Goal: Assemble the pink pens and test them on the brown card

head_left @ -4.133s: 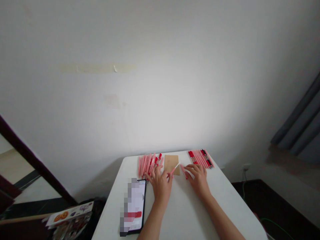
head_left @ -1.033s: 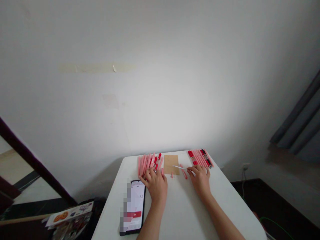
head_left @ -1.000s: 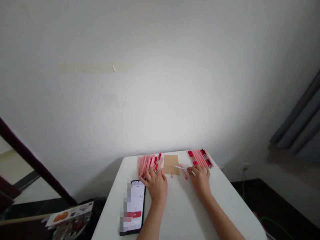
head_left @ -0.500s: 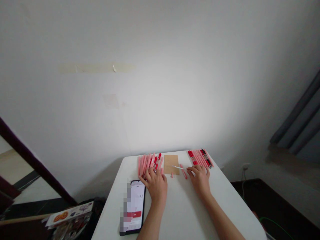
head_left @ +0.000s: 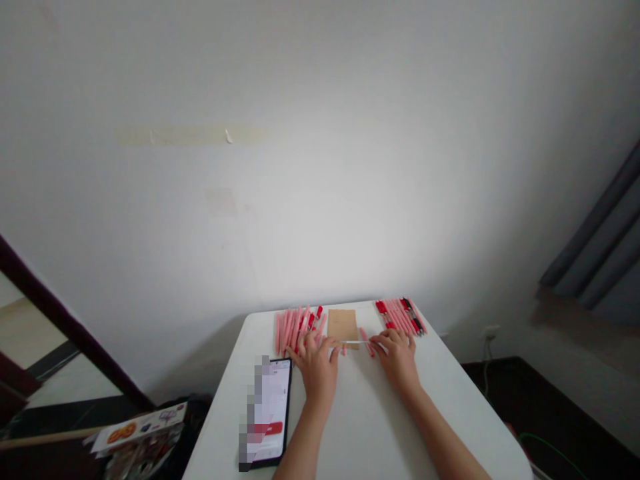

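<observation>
My right hand (head_left: 397, 353) pinches one end of a thin white pen refill (head_left: 356, 342), which lies level between my hands. At the other end of the refill is a fingertip of my left hand (head_left: 317, 367), whose fingers are spread; whether it grips the refill is hard to see. Under the left fingers is a row of pink and red pens (head_left: 290, 327), partly covered. A pink pen barrel (head_left: 365, 333) rests beside the right fingertips. Below the refill lies a small pink pen part (head_left: 344, 351). Behind it is a brown paper sheet (head_left: 343, 323).
More pink, red and black pens (head_left: 400, 315) lie side by side at the table's back right. A phone (head_left: 273, 413) with a lit screen lies left of my left forearm. The white table (head_left: 370, 427) meets the wall behind. A box (head_left: 143, 427) stands low at the left.
My left hand has shifted right, off part of the pens, to the refill's end. The refill has swung from slanted to level. My right hand has moved slightly left.
</observation>
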A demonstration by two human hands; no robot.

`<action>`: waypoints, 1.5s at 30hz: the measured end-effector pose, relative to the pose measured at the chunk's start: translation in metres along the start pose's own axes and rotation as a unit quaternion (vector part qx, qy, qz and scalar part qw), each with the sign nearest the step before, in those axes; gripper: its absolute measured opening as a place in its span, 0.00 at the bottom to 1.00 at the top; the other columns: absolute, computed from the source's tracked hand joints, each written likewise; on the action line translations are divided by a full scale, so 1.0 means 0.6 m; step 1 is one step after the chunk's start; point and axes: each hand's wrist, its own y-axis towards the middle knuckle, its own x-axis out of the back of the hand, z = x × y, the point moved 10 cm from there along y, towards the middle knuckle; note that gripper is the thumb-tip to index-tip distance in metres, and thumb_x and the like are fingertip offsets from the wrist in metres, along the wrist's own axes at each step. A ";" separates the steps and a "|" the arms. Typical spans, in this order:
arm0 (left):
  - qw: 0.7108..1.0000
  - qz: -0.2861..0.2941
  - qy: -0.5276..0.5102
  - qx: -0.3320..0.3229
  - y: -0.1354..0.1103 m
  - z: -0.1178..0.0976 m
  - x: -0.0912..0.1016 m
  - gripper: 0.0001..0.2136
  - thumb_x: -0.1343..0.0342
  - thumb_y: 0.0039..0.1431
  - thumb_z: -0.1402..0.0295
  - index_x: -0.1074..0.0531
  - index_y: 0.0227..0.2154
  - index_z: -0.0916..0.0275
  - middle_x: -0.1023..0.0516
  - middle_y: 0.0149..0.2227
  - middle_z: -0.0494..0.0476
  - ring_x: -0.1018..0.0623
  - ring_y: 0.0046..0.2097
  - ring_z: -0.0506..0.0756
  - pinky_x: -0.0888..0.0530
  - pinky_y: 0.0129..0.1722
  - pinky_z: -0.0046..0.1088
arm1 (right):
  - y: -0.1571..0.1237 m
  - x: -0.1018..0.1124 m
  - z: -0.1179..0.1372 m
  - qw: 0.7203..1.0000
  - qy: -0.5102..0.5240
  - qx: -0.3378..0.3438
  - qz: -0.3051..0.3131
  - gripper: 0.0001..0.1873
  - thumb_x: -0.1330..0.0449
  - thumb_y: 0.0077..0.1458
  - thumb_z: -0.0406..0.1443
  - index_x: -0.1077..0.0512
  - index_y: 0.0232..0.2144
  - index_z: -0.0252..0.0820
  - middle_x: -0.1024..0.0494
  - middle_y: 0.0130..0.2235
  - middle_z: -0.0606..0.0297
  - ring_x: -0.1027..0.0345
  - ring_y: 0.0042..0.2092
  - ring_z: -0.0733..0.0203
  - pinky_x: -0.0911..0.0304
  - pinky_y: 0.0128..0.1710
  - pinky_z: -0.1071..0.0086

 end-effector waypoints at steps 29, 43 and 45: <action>0.998 -0.016 0.060 0.024 -0.002 0.017 -0.003 0.08 0.44 0.52 0.68 0.23 0.34 0.54 0.29 0.50 0.55 0.37 0.57 0.62 0.50 0.60 0.59 | 0.001 0.001 0.000 0.999 0.017 -0.017 0.021 0.12 0.46 0.57 0.39 0.22 0.34 0.51 0.25 0.38 0.63 0.36 0.46 0.55 0.56 0.54 0.53; 0.995 -0.008 0.097 0.035 -0.003 0.018 -0.005 0.10 0.49 0.53 0.70 0.22 0.32 0.57 0.29 0.52 0.57 0.38 0.58 0.62 0.50 0.60 0.57 | 0.001 -0.003 -0.007 1.000 0.010 -0.021 0.017 0.11 0.46 0.57 0.39 0.22 0.34 0.51 0.24 0.38 0.64 0.36 0.46 0.55 0.56 0.54 0.54; 0.994 -0.005 0.099 0.037 -0.003 0.017 -0.004 0.10 0.49 0.53 0.69 0.23 0.34 0.56 0.29 0.52 0.58 0.38 0.58 0.62 0.50 0.60 0.57 | 0.001 -0.003 -0.006 1.000 0.011 -0.021 0.016 0.11 0.46 0.57 0.39 0.22 0.34 0.51 0.24 0.38 0.64 0.36 0.45 0.55 0.56 0.54 0.54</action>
